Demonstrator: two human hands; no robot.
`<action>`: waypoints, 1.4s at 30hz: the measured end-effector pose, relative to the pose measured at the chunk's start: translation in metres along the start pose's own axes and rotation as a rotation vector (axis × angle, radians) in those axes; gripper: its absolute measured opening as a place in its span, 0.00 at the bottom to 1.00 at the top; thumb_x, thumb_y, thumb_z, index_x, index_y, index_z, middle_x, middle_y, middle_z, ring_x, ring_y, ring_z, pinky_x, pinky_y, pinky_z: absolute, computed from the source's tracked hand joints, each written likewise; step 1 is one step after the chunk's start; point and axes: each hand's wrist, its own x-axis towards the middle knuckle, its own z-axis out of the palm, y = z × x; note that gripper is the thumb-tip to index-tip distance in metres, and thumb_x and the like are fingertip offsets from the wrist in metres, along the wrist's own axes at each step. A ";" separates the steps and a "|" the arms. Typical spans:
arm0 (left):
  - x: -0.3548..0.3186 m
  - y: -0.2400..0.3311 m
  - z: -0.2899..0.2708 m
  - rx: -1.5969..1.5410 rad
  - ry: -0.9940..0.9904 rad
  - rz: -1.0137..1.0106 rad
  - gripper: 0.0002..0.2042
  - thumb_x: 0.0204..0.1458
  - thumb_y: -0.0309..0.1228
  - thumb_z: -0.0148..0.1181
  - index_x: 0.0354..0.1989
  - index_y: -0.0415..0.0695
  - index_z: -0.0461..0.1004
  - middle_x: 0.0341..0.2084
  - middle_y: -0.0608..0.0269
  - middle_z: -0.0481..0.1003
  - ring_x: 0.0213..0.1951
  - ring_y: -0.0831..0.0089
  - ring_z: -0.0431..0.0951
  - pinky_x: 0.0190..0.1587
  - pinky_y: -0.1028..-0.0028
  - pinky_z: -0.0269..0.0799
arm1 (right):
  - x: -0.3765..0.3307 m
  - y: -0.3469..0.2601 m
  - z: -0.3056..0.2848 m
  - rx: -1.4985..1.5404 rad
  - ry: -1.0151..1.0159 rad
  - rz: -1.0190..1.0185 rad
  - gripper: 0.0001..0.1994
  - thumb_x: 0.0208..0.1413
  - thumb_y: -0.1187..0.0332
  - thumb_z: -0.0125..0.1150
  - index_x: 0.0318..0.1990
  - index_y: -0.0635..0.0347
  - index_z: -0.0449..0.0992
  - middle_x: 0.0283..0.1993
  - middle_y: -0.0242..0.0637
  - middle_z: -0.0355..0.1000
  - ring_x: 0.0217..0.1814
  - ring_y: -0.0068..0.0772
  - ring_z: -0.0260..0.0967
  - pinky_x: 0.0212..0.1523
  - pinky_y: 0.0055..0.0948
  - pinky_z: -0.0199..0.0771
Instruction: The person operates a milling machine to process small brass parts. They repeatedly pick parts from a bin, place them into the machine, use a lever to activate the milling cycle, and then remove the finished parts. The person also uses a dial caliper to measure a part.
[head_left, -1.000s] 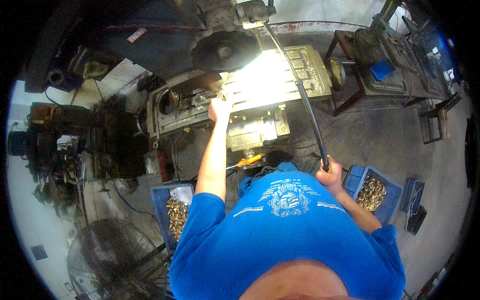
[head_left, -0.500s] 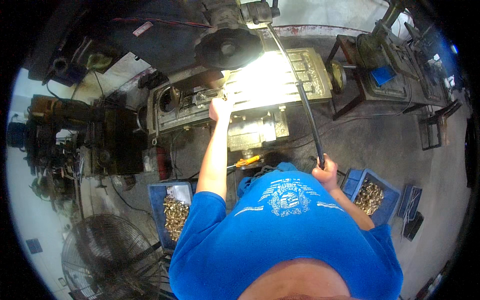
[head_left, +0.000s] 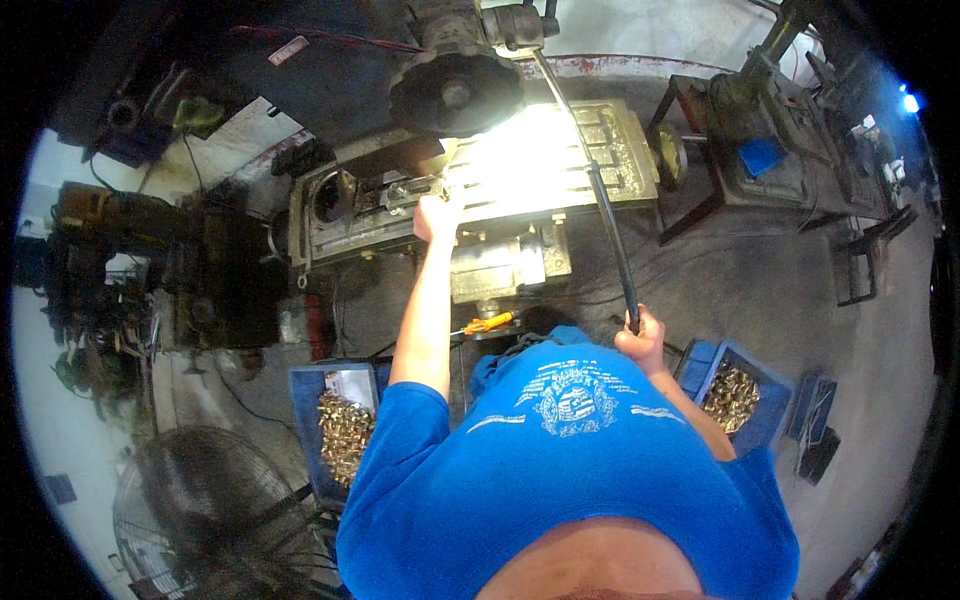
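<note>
My right hand is wrapped round the lower end of a long lever with a black grip, which slopes up to the machine head. My left arm reaches forward to the machine's slotted table. There my left hand is closed at a small metal fixture. Whatever its fingers hold is hidden by the hand and the lamp glare. Above and beyond that hand is a dark round knobbed wheel.
Blue bins of small brass-coloured parts stand on my left and right. An orange-handled tool lies below the table. A large fan stands lower left, a metal workbench at right, and dark machinery at left.
The whole view has shifted slightly. Both hands keep their places, the left at the fixture and the right on the lever, with no clear movement of either.
</note>
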 end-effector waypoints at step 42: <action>0.004 -0.001 -0.002 0.015 -0.066 -0.077 0.32 0.31 0.63 0.60 0.22 0.39 0.77 0.24 0.49 0.77 0.31 0.57 0.78 0.32 0.62 0.72 | 0.010 0.010 0.004 0.031 -0.017 -0.002 0.13 0.33 0.60 0.56 0.21 0.58 0.64 0.19 0.22 0.57 0.21 0.18 0.53 0.20 0.23 0.52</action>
